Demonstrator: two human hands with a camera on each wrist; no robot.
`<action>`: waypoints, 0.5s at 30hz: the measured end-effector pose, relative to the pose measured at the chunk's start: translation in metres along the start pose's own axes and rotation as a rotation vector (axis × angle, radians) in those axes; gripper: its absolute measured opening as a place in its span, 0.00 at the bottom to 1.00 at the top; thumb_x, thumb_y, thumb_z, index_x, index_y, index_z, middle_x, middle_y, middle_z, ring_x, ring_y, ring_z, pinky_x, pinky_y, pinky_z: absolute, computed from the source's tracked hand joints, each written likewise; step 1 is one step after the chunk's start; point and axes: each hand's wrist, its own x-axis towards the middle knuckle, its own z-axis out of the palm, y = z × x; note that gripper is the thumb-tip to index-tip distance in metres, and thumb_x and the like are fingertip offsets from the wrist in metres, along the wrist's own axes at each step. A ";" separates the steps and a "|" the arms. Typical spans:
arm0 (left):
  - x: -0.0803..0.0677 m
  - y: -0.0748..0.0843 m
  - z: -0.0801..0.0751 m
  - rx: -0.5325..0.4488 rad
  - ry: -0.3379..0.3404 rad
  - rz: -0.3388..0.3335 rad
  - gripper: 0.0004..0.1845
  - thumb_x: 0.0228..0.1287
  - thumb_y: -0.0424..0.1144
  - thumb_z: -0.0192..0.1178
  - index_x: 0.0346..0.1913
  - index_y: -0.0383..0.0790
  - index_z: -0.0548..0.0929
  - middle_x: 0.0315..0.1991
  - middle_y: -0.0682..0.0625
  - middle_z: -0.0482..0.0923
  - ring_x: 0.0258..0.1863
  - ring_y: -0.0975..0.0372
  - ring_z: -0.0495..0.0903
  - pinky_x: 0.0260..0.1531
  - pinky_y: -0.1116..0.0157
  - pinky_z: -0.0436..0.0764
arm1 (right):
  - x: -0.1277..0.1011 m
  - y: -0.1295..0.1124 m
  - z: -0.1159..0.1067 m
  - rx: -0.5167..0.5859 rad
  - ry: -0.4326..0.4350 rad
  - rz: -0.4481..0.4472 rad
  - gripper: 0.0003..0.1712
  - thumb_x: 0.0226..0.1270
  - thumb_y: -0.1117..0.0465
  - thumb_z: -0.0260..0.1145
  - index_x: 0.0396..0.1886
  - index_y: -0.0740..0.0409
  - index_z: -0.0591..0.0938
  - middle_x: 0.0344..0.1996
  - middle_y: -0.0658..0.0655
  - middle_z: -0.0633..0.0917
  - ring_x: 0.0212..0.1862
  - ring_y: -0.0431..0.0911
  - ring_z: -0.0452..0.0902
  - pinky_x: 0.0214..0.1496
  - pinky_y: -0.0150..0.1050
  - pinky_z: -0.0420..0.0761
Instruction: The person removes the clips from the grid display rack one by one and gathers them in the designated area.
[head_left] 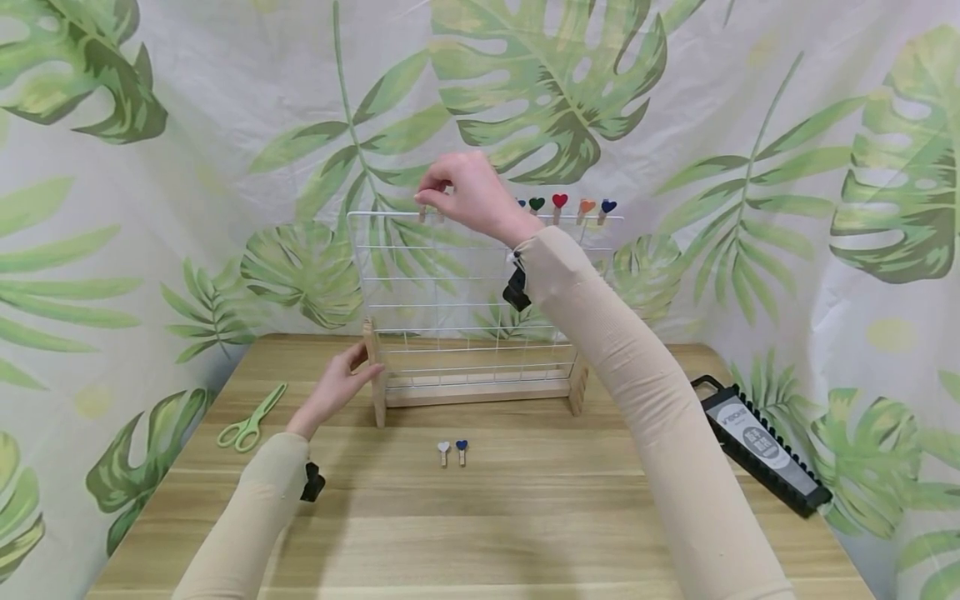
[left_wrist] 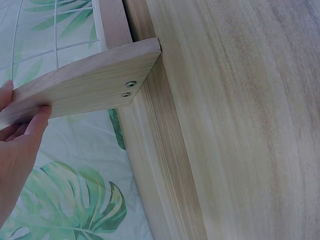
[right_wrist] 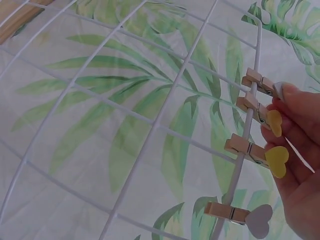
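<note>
A white wire grid rack point(head_left: 465, 305) in a wooden stand stands on the table. My left hand point(head_left: 337, 388) grips the stand's left side post point(left_wrist: 90, 82), fingers and thumb on opposite faces. Up at the rack's top wire, my right hand point(head_left: 474, 193) pinches a small wooden clothespin point(right_wrist: 260, 82) by its pale heart end; its jaws sit on the wire. Beside it on the wire are clothespins with yellow hearts point(right_wrist: 276, 161) and a white heart point(right_wrist: 259, 221). Farther right, more carry red point(head_left: 559, 201), green, orange and dark blue hearts. My right hand and wrist hide part of the row.
Two loose clothespins, one with a white heart point(head_left: 443, 448) and one with a blue heart point(head_left: 462, 446), lie in front of the rack. Green scissors point(head_left: 251, 421) lie at the left, and a black tool holder point(head_left: 765, 442) at the right edge. A leaf-print curtain hangs behind.
</note>
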 end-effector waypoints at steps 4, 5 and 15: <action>-0.001 0.000 0.000 0.006 0.000 0.001 0.35 0.75 0.37 0.55 0.75 0.25 0.53 0.73 0.25 0.58 0.74 0.35 0.58 0.70 0.41 0.67 | -0.001 0.000 0.000 -0.002 0.018 -0.014 0.09 0.69 0.59 0.67 0.37 0.60 0.90 0.36 0.57 0.90 0.39 0.45 0.84 0.44 0.34 0.81; -0.001 0.000 0.000 0.008 0.000 0.002 0.35 0.75 0.38 0.55 0.75 0.25 0.53 0.73 0.25 0.58 0.74 0.35 0.58 0.70 0.41 0.67 | -0.001 -0.001 -0.001 0.001 0.021 -0.015 0.09 0.69 0.60 0.67 0.36 0.60 0.90 0.36 0.57 0.90 0.39 0.45 0.84 0.45 0.34 0.82; 0.000 -0.001 0.000 0.009 0.006 0.009 0.36 0.75 0.39 0.55 0.75 0.24 0.54 0.72 0.25 0.59 0.73 0.36 0.59 0.70 0.41 0.67 | -0.009 -0.006 -0.009 0.065 0.129 -0.059 0.08 0.68 0.58 0.68 0.39 0.58 0.89 0.36 0.55 0.89 0.42 0.42 0.83 0.52 0.31 0.81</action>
